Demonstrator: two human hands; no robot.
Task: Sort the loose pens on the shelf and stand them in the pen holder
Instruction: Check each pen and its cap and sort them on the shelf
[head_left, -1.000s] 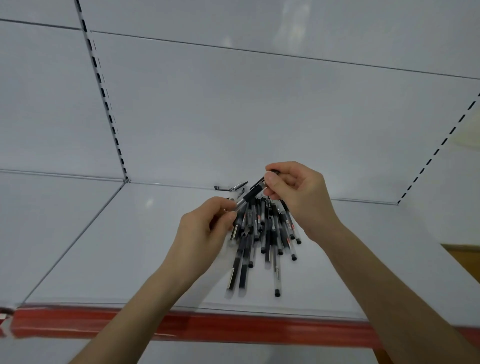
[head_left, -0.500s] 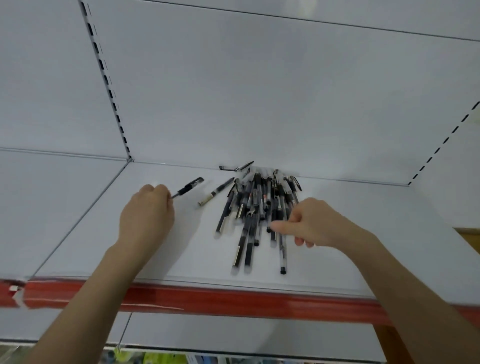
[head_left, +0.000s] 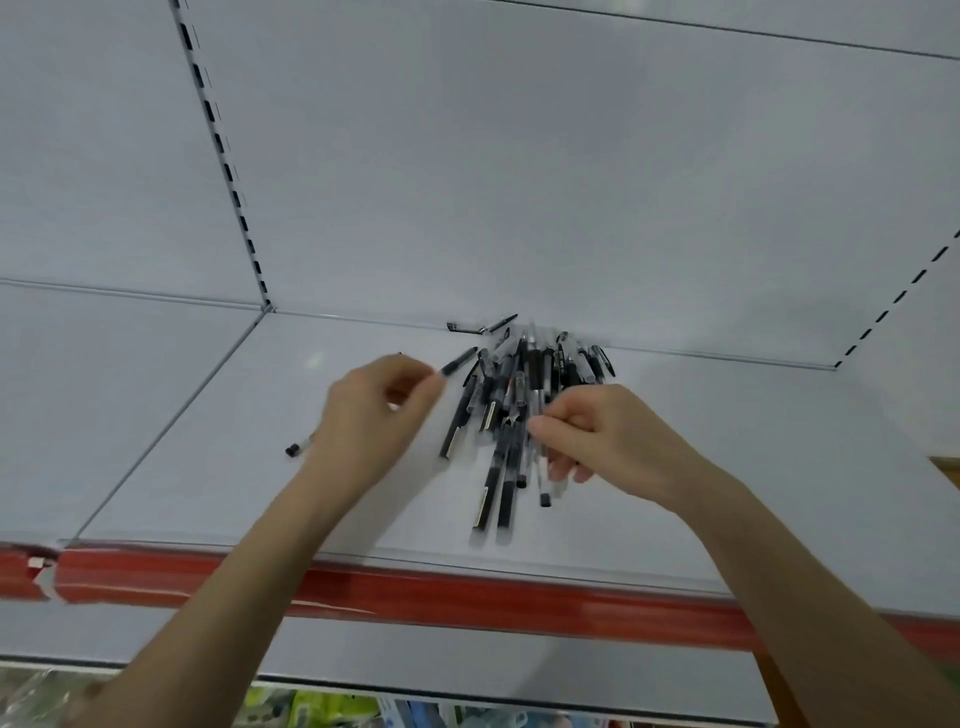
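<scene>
Shelf (head_left: 208, 467): white and flat, with a red strip (head_left: 467, 592) along its front edge.
Pile of pens (head_left: 498, 415): black and clear pens lie flat on the shelf in an overlapping fan. Most point front to back, and their far ends are close to the back panel.
Left hand (head_left: 374, 415): just left of the pile and raised a little over the shelf.
Left grip: narrow. Thumb and forefinger meet on the near end of a black pen (head_left: 460, 362), though motion blur softens the contact.
Black pen: slants up and right from the fingertips to the pile's left edge.
Right hand (head_left: 608, 441): on the near right part of the pile, knuckles up.
Right grip: thumb and curled fingers close on pens in the pile. How many they hold cannot be told.
Capped clear pen (head_left: 298, 448): lies alone well left of the pile, partly hidden behind the left hand.
Crosswise pen (head_left: 483, 327): just behind the pile, along the seam of the back panel.
Slotted upright (head_left: 223, 150): behind and left of the pile, running up the back panel.
Coloured packs (head_left: 311, 712): below the pile, under the shelf, blurred.
</scene>
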